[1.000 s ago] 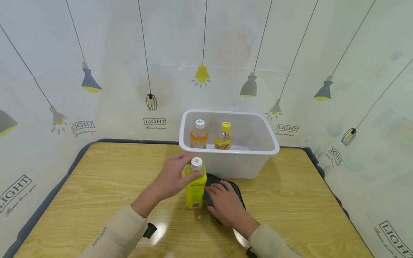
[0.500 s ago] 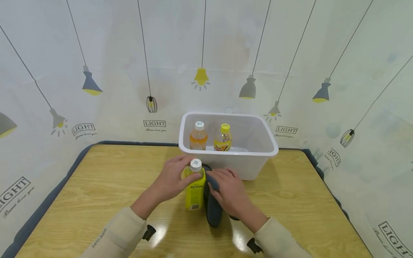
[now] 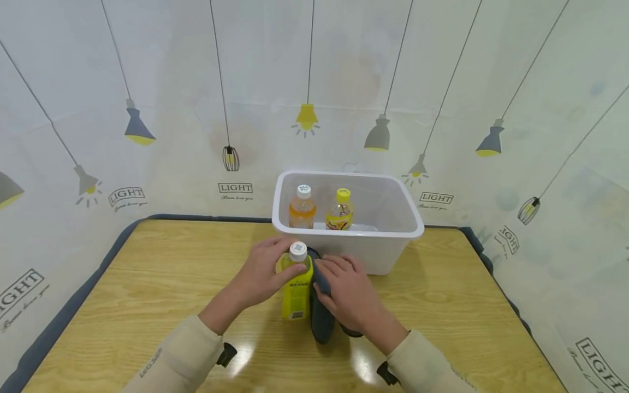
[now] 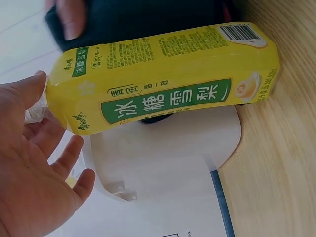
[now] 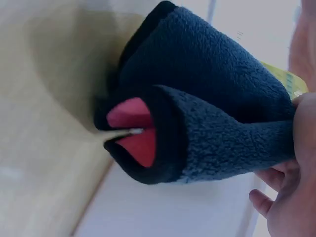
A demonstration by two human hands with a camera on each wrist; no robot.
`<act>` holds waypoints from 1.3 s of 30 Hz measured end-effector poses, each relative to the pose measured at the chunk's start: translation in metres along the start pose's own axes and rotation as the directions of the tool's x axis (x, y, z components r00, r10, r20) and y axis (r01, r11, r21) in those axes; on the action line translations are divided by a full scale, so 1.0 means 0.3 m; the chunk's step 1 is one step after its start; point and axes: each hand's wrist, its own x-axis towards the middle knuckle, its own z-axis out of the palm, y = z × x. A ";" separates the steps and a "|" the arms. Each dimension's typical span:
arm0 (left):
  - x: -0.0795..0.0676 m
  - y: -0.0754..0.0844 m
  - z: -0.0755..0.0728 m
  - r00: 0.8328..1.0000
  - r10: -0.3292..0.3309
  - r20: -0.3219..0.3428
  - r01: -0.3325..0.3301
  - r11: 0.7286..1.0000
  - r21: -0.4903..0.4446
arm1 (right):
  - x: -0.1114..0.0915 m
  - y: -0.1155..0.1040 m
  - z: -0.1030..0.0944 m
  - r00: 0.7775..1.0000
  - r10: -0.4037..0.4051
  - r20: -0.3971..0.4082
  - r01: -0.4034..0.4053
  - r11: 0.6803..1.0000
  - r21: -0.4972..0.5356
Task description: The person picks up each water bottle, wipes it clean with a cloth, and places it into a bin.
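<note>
My left hand [image 3: 262,273] grips a yellow pear drink bottle [image 3: 296,297] by its neck, just under the white cap. The bottle [image 4: 168,84] stands upright on the table, its label turned to the left wrist view. Pinched in my right hand [image 3: 356,297] is a thick dark blue-grey cloth [image 3: 321,322] with black edging. The cloth is bent double against the right side of the bottle. In the right wrist view, the folded cloth [image 5: 217,140] shows a pink inner side. My right fingertips are partly hidden there.
Behind the hands stands a white plastic bin [image 3: 358,251]. Inside it are an orange drink bottle [image 3: 302,213] with a white cap and a yellow-labelled bottle [image 3: 339,213] with a yellow cap. A lamp-patterned wall sheet [image 3: 187,109] surrounds the wooden table [image 3: 162,273].
A second ago the right hand lay on the flatter cloth; it has since picked the cloth up and folded it against the bottle. The left hand and bottle have hardly moved.
</note>
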 end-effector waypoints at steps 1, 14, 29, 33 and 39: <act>0.000 0.000 0.000 1.000 -0.004 0.001 0.004 1.000 -0.001 | -0.006 -0.001 0.010 1.000 -0.005 0.020 0.005 1.000 -0.005; 0.001 -0.006 0.004 1.000 0.026 -0.009 -0.026 1.000 0.010 | -0.048 -0.014 0.120 0.993 -0.023 0.112 0.022 1.000 0.014; -0.001 -0.004 0.001 1.000 0.000 -0.001 0.000 1.000 0.019 | -0.093 -0.031 0.215 0.949 0.017 0.315 -0.036 0.998 0.056; -0.003 0.001 -0.005 1.000 -0.002 0.002 0.002 1.000 0.015 | -0.090 -0.029 0.218 0.954 0.015 0.298 -0.035 0.997 0.062; -0.003 -0.002 -0.002 1.000 0.020 -0.009 -0.020 1.000 0.021 | -0.083 -0.018 0.206 0.964 0.020 0.266 -0.042 0.996 0.077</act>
